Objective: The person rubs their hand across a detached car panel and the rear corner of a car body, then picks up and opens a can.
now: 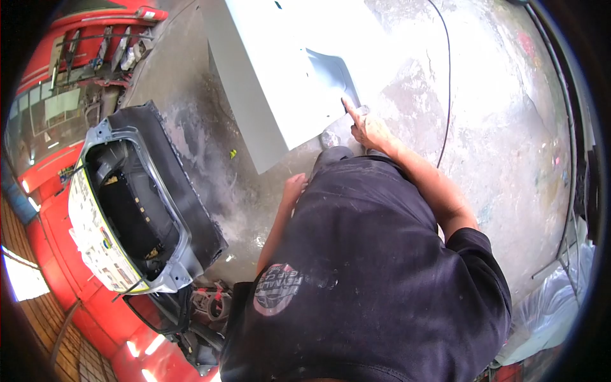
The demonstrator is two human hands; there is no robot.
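Observation:
A large white panel (pixel 280 83) with a grey side face stands in front of me at the top of the view. It has a rounded recess (pixel 331 71) and several small dark holes. My right hand (pixel 370 130) is at the panel's near right edge, its index finger stretched out against the rim of the recess. The other fingers of that hand are bent, and no tool shows in it. By my left side, away from the panel, hangs my left hand (pixel 294 186). Its fingers look loosely curled, with nothing seen in them.
To the left a car body rear section (pixel 143 204) with a large opening rests on the floor, paper covering one side. A dark cable (pixel 449 76) runs across the concrete floor (pixel 509 159) on the right. Plastic sheeting (pixel 550 302) lies at lower right; red walls stand left.

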